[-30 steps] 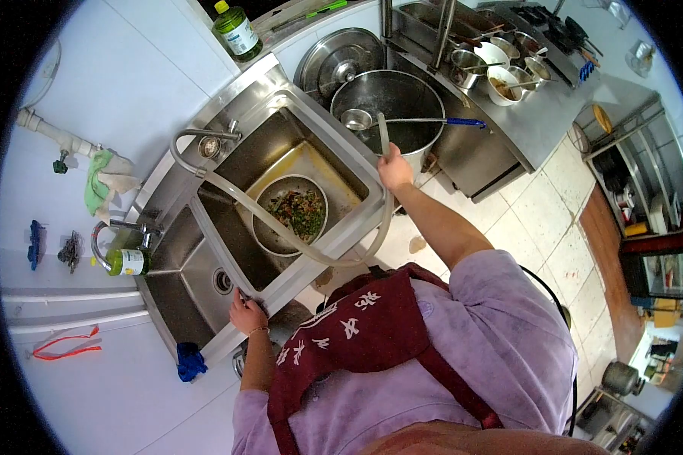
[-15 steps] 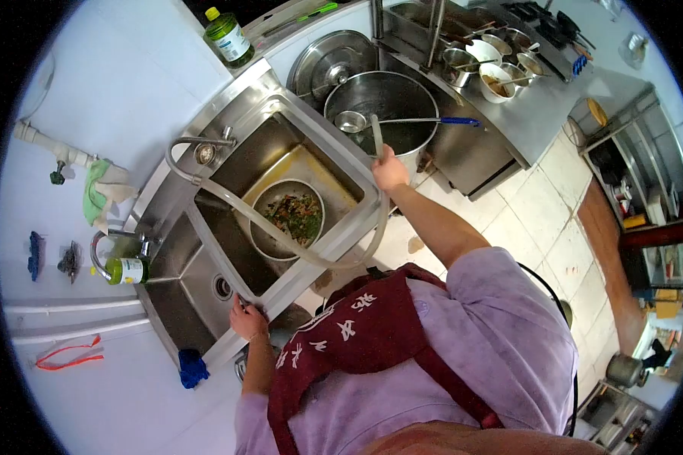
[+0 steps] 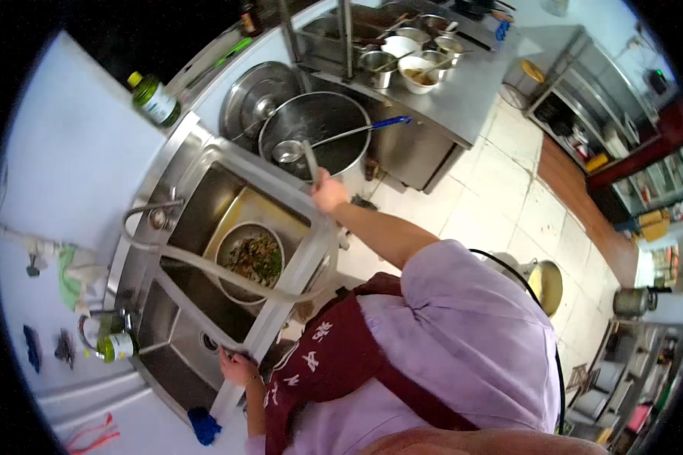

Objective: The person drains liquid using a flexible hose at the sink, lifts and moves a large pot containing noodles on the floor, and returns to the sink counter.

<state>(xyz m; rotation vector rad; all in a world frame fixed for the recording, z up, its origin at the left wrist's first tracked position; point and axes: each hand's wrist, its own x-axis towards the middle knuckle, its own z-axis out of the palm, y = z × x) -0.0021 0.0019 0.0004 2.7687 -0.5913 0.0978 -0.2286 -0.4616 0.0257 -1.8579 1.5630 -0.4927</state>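
Note:
My right hand (image 3: 328, 193) is closed around the free end of a translucent hose (image 3: 205, 265), holding it upright at the rim of a large metal stockpot (image 3: 322, 96). The hose loops back across the sink to a curved faucet (image 3: 140, 210). A ladle (image 3: 343, 136) with a blue-tipped handle lies across the pot, its bowl near the hose end. My left hand (image 3: 239, 368) grips the front edge of the steel sink (image 3: 259, 334), beside the smaller basin. Inside the larger basin sits a round bowl (image 3: 282, 250) of chopped greens and food scraps.
Behind the pot leans a round metal lid (image 3: 243, 95). Several pots and bowls stand on the steel counter (image 3: 451, 114) at the upper right. A green bottle (image 3: 155, 100) is on the ledge, and another bottle (image 3: 117, 347) is beside the small basin. A bucket (image 3: 546, 288) stands on the tiled floor.
The view has swung, so the sink and pot appear further left and more floor shows at right. My right hand still holds the hose at the pot; my left stays at the sink edge.

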